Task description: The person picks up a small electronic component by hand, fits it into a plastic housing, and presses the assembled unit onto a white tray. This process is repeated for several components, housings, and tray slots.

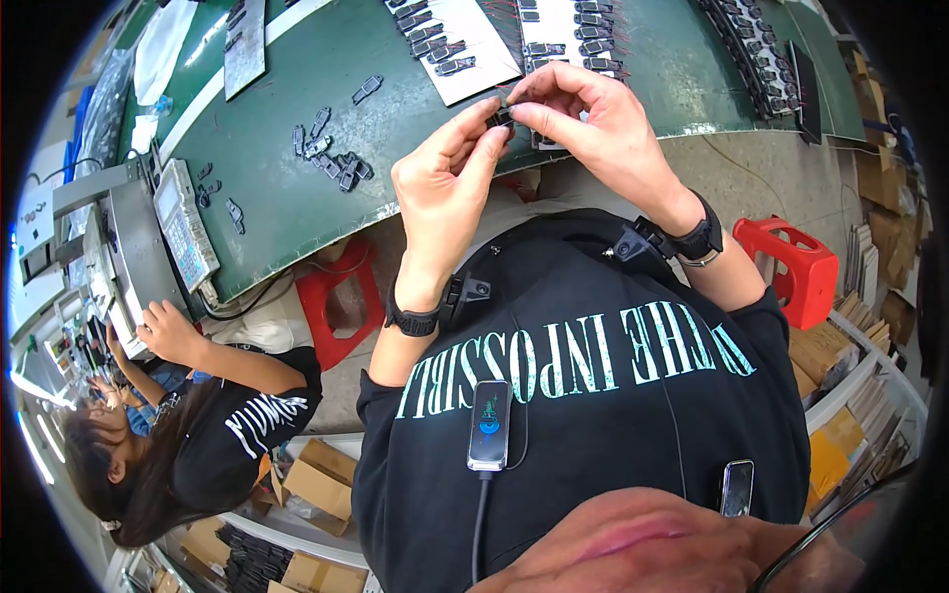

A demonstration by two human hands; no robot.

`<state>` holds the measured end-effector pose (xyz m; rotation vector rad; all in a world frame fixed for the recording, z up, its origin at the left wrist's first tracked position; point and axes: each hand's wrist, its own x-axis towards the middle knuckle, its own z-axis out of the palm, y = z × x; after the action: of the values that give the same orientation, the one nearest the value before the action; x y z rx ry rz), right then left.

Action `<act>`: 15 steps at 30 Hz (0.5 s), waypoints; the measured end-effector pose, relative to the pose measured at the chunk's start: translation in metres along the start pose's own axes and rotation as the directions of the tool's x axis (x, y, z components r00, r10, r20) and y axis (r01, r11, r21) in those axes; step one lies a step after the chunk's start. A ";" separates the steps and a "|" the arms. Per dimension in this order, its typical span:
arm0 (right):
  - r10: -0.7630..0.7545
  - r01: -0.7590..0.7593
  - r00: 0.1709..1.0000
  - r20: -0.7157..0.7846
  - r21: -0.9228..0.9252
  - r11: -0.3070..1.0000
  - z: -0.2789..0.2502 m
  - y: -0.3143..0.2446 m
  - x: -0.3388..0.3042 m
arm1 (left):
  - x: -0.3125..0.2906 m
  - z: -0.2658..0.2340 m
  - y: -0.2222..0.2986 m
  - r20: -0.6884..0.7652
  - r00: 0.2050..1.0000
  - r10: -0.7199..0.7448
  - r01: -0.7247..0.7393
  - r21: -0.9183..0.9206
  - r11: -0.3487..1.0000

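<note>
Over the front edge of the green table (415,124), my left hand (443,176) and my right hand (605,127) meet at the fingertips. Between them is a small black plastic part (502,118), mostly hidden by the fingers. Thumb and fingers of both hands are closed in a pinch on it. Just beyond my left hand lies a white board (476,83) with a row of small black devices and thin red wires. A second white board (534,18) with similar devices lies beyond my right hand. Loose black plastic parts (348,170) are scattered to the left.
A black rack of devices (756,59) stands at the right. On the left are a keypad panel (184,222) and a co-worker (227,425) at a machine. Red stools (341,306) stand by the table; cardboard boxes (321,479) fill shelves behind me.
</note>
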<state>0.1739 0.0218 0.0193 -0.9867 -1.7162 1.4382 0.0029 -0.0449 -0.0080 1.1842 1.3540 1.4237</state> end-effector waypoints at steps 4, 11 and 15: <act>0.028 -0.024 0.997 0.068 -0.062 0.998 -0.007 0.001 0.004 | -0.001 -0.003 0.005 0.029 0.999 -0.030 0.029 0.024 0.999; 0.062 -0.079 0.989 0.134 0.124 0.989 -0.010 0.009 0.007 | -0.002 -0.001 0.008 0.048 0.998 -0.029 0.030 -0.013 0.999; 0.180 -0.227 0.960 0.213 0.225 0.947 -0.011 0.001 0.008 | -0.002 -0.002 0.007 0.045 0.999 -0.019 0.019 -0.009 1.000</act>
<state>0.1797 0.0346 0.0208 -0.9352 -1.5483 1.8853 0.0021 -0.0482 -0.0011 1.1878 1.3230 1.3803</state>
